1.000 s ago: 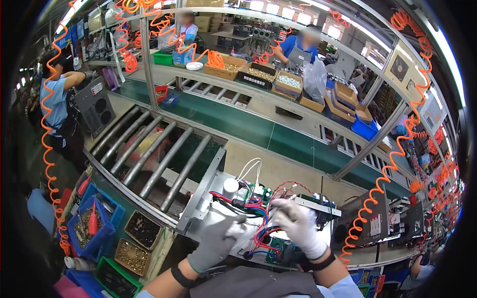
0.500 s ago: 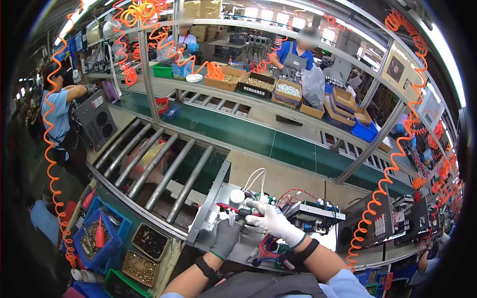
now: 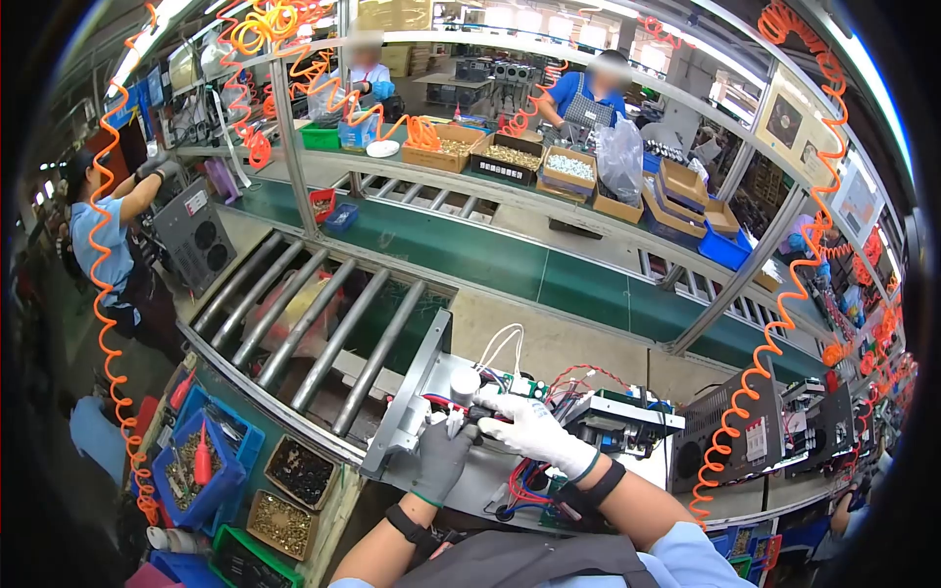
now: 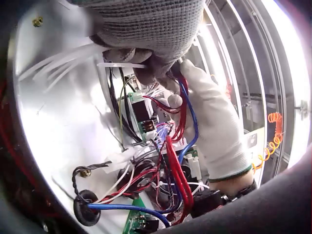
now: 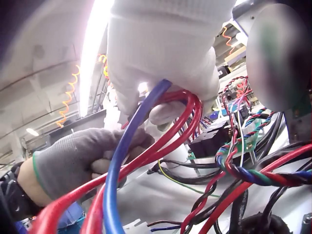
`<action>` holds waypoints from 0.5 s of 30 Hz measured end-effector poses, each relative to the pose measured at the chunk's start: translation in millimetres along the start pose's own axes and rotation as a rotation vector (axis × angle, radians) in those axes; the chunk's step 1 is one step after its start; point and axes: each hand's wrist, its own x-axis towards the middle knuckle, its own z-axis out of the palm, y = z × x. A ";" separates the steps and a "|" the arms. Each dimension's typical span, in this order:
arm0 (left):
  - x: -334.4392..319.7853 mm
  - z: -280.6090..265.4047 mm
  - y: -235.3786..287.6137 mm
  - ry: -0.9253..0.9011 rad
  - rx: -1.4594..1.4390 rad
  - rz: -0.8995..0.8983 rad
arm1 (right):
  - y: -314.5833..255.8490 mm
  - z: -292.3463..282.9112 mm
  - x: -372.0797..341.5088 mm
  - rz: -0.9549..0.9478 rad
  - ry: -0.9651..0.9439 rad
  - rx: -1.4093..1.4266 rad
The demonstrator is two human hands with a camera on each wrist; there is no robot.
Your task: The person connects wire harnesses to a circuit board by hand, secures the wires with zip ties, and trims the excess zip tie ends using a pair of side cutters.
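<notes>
My left hand [image 3: 441,463], in a grey glove, curls round thin white cable ties [image 4: 61,63] that fan out beside it in the left wrist view. Its fingertips meet the bundle near those of my right hand [image 3: 539,438]. The white-gloved right hand [image 5: 163,53] grips looped red wires [image 5: 170,141] and a blue wire [image 5: 121,151]. Both hands are over a metal chassis [image 3: 402,416], just below a white cylinder [image 3: 465,381]. Green circuit boards [image 4: 142,114] lie below the wires. The fingers partly hide where the ties and wires meet.
Metal rollers [image 3: 363,350] and a green belt [image 3: 490,257] run beyond the chassis. Parts boxes [image 3: 281,524] and a blue bin [image 3: 211,480] stand at left. An orange coiled hose [image 3: 750,382] hangs at right. Other people stand across the line and at far left.
My right hand has moved left from the middle of the chassis to the left hand and grips the wires. The left hand has come in beside the white cylinder.
</notes>
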 end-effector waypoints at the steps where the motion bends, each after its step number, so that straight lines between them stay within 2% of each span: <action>1: 0.5 -3.2 5.2 0.000 -0.006 -0.001 | 5.4 2.6 0.5 -0.009 -0.001 0.028; 3: -0.6 -14.1 21.4 -0.210 -0.069 -0.016 | 8.1 4.3 -0.4 -0.013 -0.004 0.055; 5: -5.2 -15.6 19.6 -0.222 -0.119 -0.080 | 6.4 4.3 -1.7 0.064 -0.019 0.173; 7: -9.9 -14.7 17.8 -0.244 -0.168 -0.140 | 10.6 7.5 -3.2 0.057 0.003 0.243; 9: -12.9 -13.0 19.2 -0.085 -0.279 0.069 | 10.7 7.9 -5.6 0.051 0.029 0.272; 10: -14.6 -17.8 31.6 -0.087 -0.281 0.071 | 11.5 6.7 -5.7 0.051 0.032 0.270; 12: -17.4 -32.6 65.9 -0.284 -0.693 -0.288 | 13.6 6.0 -6.1 0.049 0.017 0.307; 13: -17.3 -28.2 70.9 -0.215 -0.681 -0.261 | 13.5 5.1 -5.4 0.105 -0.005 0.308; 15: -14.5 -27.4 64.5 -0.234 -0.583 -0.238 | 7.3 2.0 -5.5 0.077 0.002 0.259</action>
